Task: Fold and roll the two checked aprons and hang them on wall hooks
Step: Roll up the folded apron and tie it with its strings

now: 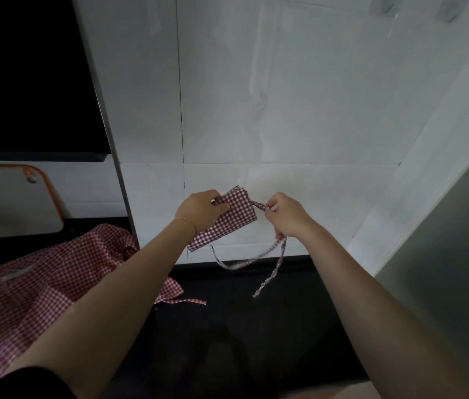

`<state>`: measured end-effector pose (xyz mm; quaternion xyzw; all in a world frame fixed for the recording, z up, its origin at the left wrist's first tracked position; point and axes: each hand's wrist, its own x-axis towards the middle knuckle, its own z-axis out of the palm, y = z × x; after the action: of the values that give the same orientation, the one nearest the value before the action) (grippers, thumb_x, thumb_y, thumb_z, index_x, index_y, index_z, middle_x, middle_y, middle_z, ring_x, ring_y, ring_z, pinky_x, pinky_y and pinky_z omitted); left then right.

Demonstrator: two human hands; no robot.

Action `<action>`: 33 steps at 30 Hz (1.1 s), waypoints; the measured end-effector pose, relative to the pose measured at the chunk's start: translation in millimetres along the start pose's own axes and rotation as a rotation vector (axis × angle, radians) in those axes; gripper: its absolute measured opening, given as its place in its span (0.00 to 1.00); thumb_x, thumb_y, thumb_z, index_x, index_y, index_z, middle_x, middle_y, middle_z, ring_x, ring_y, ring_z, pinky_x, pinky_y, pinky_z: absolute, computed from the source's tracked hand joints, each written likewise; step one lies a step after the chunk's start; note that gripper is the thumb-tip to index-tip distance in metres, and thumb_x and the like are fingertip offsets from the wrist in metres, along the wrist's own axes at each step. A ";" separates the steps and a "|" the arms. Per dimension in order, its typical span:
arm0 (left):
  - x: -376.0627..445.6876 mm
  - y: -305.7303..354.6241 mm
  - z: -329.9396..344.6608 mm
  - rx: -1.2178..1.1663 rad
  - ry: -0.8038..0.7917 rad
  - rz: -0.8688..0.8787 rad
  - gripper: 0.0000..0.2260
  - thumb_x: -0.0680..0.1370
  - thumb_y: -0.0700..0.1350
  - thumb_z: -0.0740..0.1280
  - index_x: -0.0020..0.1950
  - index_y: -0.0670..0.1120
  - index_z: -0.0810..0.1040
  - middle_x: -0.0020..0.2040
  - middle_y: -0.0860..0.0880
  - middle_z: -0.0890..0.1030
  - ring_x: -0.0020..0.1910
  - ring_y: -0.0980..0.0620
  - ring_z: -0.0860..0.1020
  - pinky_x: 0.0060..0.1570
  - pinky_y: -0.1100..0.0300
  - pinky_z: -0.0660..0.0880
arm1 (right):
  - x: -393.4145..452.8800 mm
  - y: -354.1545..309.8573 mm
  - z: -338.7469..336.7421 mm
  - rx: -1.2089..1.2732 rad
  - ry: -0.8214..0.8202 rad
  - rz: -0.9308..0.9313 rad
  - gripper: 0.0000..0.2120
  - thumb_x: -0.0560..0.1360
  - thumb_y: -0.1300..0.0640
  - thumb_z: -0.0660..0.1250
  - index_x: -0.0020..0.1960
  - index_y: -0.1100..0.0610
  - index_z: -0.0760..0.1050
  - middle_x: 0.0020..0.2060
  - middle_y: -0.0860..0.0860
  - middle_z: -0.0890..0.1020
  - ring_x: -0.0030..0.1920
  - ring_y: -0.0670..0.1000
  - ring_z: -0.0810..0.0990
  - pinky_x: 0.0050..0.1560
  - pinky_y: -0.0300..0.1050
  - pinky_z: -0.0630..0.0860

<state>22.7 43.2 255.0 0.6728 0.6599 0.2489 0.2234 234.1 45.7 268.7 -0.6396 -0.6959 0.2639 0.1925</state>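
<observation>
Head view shows the left hand (pixel 201 210) gripping a rolled apron (pixel 227 218) at its three o'clock, the right hand (pixel 286 217) pinching its strap (pixel 259 205), above a dark counter (pixel 241 326).

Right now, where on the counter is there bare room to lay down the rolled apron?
Bare black counter lies between the forearms, below the dangling straps. Left is crowded: the spread red apron covers it.

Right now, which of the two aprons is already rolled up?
The darker apron held in both hands; the red apron lies spread out on the counter.
</observation>
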 end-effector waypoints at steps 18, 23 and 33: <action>-10.3 16.4 10.4 0.549 -0.156 0.235 0.13 0.82 0.53 0.60 0.59 0.46 0.75 0.49 0.46 0.79 0.50 0.46 0.78 0.47 0.55 0.73 | -10.5 -56.3 -16.3 -0.438 -0.463 -0.259 0.07 0.80 0.55 0.62 0.46 0.53 0.78 0.39 0.54 0.78 0.35 0.52 0.71 0.31 0.44 0.68; -20.7 24.5 6.3 0.310 -0.345 0.427 0.18 0.75 0.49 0.71 0.65 0.49 0.75 0.59 0.49 0.80 0.58 0.49 0.76 0.59 0.54 0.72 | 4.5 -44.5 -46.8 -0.140 -0.426 -0.209 0.07 0.77 0.54 0.69 0.48 0.58 0.81 0.31 0.49 0.73 0.29 0.47 0.68 0.30 0.40 0.67; -22.7 35.2 -10.8 -0.241 -0.137 0.406 0.21 0.73 0.45 0.74 0.64 0.50 0.75 0.55 0.54 0.79 0.53 0.55 0.77 0.53 0.65 0.73 | 13.8 22.1 -23.5 0.827 -0.430 0.130 0.10 0.80 0.62 0.58 0.41 0.60 0.71 0.31 0.52 0.75 0.29 0.48 0.72 0.31 0.40 0.69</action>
<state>43.2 19.2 284.7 0.7753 0.4601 0.3194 0.2918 264.3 63.1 272.7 -0.4822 -0.5150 0.6571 0.2656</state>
